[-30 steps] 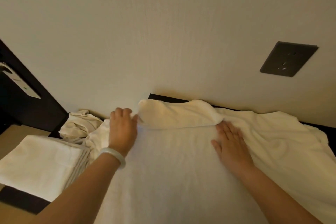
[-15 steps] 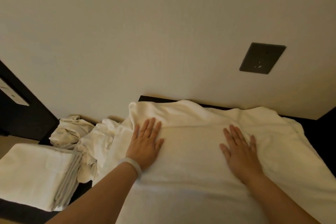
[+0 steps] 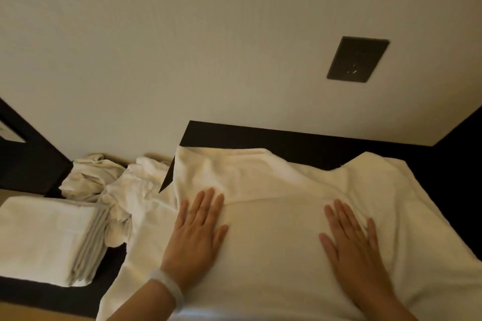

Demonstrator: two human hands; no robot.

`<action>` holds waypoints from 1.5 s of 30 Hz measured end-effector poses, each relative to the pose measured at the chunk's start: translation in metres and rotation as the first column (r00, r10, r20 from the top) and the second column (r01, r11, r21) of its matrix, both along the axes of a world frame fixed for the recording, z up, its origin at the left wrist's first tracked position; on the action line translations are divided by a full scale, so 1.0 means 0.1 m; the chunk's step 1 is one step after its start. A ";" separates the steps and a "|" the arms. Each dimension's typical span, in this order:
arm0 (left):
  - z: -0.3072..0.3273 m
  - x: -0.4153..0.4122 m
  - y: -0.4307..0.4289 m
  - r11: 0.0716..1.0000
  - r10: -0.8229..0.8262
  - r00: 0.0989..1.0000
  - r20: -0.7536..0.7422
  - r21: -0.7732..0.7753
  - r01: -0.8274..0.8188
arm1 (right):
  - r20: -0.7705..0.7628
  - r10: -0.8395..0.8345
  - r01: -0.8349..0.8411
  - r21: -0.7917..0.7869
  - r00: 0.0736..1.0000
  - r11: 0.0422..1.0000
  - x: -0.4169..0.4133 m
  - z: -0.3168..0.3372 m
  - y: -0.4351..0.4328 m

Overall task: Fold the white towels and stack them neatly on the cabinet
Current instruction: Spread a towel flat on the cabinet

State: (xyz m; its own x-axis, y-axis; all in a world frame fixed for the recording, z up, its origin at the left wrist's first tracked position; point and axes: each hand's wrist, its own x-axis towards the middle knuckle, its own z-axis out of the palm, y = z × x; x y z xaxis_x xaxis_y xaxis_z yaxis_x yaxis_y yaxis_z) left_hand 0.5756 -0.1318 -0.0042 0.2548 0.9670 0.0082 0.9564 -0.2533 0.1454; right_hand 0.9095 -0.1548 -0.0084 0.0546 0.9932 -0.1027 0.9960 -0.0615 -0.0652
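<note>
A large white towel (image 3: 273, 229) lies spread over the dark cabinet top (image 3: 300, 143), its far edge rumpled and folded toward me. My left hand (image 3: 197, 232) lies flat on the towel's left part, fingers straight, a pale bracelet on the wrist. On the right part, my right hand (image 3: 350, 240) presses flat with its fingers spread. A neat stack of folded white towels (image 3: 49, 237) sits at the left. Behind that stack is a crumpled heap of unfolded towels (image 3: 104, 180).
A cream wall rises right behind the cabinet, with a dark socket plate (image 3: 357, 58) at the upper right. A dark door or panel (image 3: 23, 161) stands at the far left. The cabinet's bare dark surface shows along the far right (image 3: 453, 180).
My left hand let go of the rolled far edge and now lies flat. The towel's fold has been spread toward the wall. Both hands slid slightly nearer to me.
</note>
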 end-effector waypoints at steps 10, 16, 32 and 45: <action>0.28 -0.15 0.23 0.998 0.061 0.979 0.197 -0.023 -0.057 | -0.201 -0.006 0.046 0.194 0.980 0.980 -0.20 0.38 0.42; 0.49 -0.51 1.32 0.980 0.104 0.994 -0.035 -0.166 -0.108 | -0.389 0.058 -0.104 -0.098 0.919 0.990 -0.42 0.58 1.55; 0.65 -1.07 2.00 0.816 0.127 0.981 0.150 -0.577 -0.017 | -0.680 0.082 -0.334 -0.248 0.729 0.909 -0.19 0.72 1.88; 0.66 -1.00 2.31 0.878 0.258 0.938 0.230 -0.460 -0.129 | -0.383 0.183 -0.341 -0.401 0.906 0.850 0.15 0.70 2.25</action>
State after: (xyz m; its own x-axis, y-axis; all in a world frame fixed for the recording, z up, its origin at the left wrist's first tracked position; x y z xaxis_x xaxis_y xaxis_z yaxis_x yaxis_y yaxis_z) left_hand 0.4758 0.0997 0.0621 0.1117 0.9185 -0.3793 0.8833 0.0831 0.4615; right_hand 0.9245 0.0702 0.0618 -0.3151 0.8040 -0.5042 0.9065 0.0975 -0.4109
